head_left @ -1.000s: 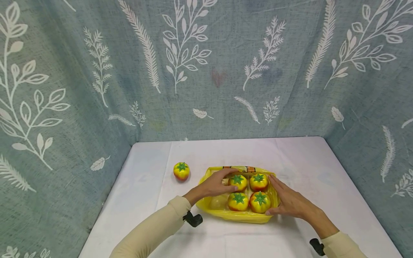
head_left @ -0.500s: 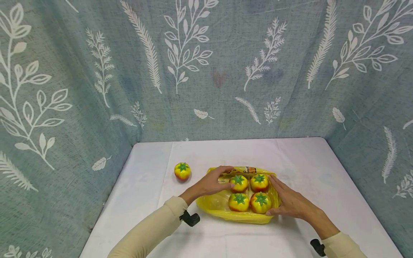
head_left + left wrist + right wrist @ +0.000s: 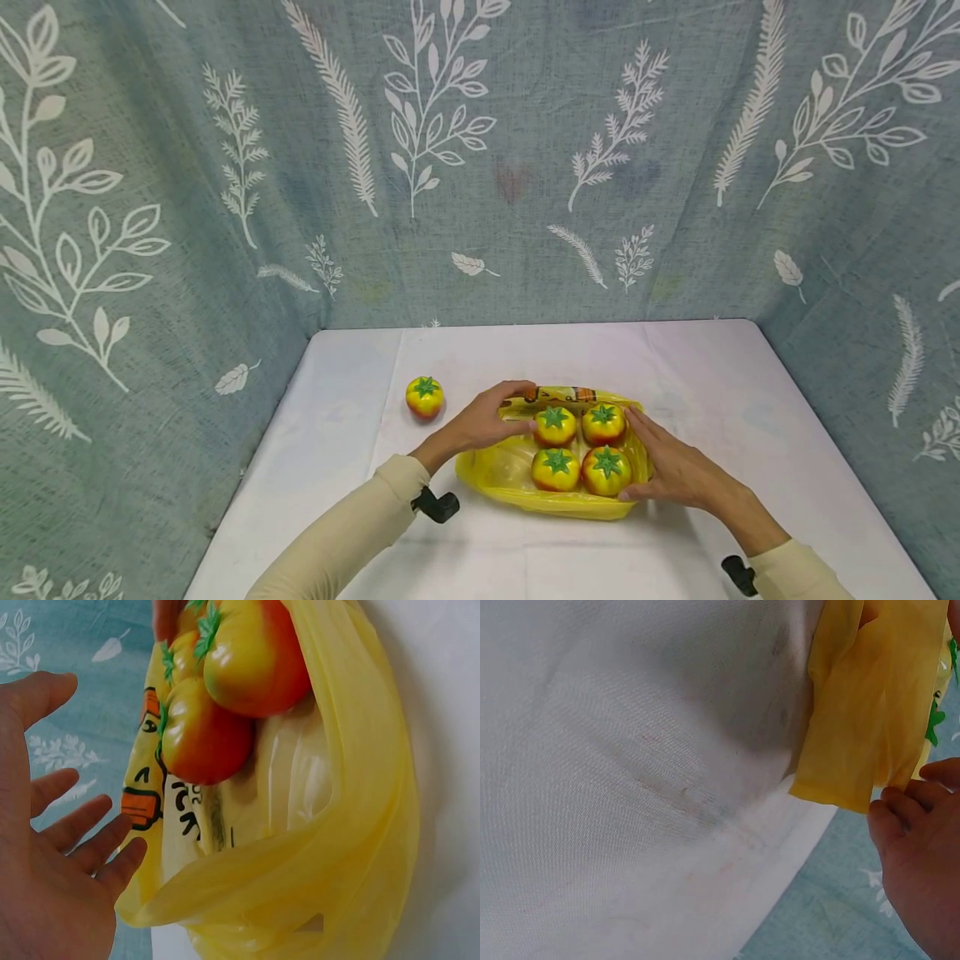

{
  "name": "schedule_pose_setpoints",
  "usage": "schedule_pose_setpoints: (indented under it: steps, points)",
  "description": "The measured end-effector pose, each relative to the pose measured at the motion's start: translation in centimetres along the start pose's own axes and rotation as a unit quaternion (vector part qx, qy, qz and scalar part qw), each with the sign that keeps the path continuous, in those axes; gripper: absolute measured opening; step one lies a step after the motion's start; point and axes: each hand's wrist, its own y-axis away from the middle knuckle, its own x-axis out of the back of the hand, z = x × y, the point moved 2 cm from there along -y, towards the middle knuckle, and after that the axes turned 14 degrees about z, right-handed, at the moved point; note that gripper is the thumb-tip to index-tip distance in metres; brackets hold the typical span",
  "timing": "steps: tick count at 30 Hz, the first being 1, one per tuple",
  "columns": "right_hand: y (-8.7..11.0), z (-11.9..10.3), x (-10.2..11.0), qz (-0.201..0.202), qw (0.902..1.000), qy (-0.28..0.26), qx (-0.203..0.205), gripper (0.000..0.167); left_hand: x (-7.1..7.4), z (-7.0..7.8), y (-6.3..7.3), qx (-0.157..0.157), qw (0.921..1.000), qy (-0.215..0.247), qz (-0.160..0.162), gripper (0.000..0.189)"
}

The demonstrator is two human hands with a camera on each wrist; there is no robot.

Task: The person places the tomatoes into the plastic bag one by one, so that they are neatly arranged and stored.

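A yellow plastic bag (image 3: 502, 471) lies with its mouth spread toward me. Several yellow-red toy tomatoes with green star-shaped tops sit in its right part, among them a front tomato (image 3: 606, 471) and a back-left tomato (image 3: 555, 426). My left hand (image 3: 483, 421) hovers over the bag's left back edge, fingers loosely spread; in the left wrist view that hand (image 3: 60, 847) is apart from the tomatoes and holds nothing. At the bag's right end, my right hand (image 3: 682, 471) holds its side, thumb in front and fingers behind. The right wrist view shows these fingertips (image 3: 896, 806) against the yellow plastic.
One more toy tomato (image 3: 424, 397) stands on the white tablecloth (image 3: 352, 375), left of the bag. Blue-green leaf-patterned cloth (image 3: 525, 275) rises behind the table and along both sides.
My left hand has drawn back to the left, off the back-left tomato. The right hand stays at the bag's right side, and the tomatoes have kept their places.
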Motion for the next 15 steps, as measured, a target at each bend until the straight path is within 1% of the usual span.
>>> schedule_pose_setpoints:
  steps: [5,8,12,15]
  points:
    - [0.0,0.0,0.0,0.002,1.0,0.004,0.002,0.127,0.4,-0.4,-0.1,0.003,0.9999,0.002,0.012,0.07]
    - [0.0,0.1,0.0,0.002,1.0,0.005,0.003,0.127,0.6,-0.4,0.0,0.011,0.9998,0.002,0.017,0.069]
    - [0.0,0.1,0.0,0.002,1.0,0.004,0.003,0.128,0.9,-0.4,0.2,0.024,0.9994,0.008,0.023,0.071]
    - [0.0,0.0,0.0,0.001,1.0,0.003,0.001,0.128,1.1,-0.6,0.5,0.028,0.9989,0.019,0.032,0.072]
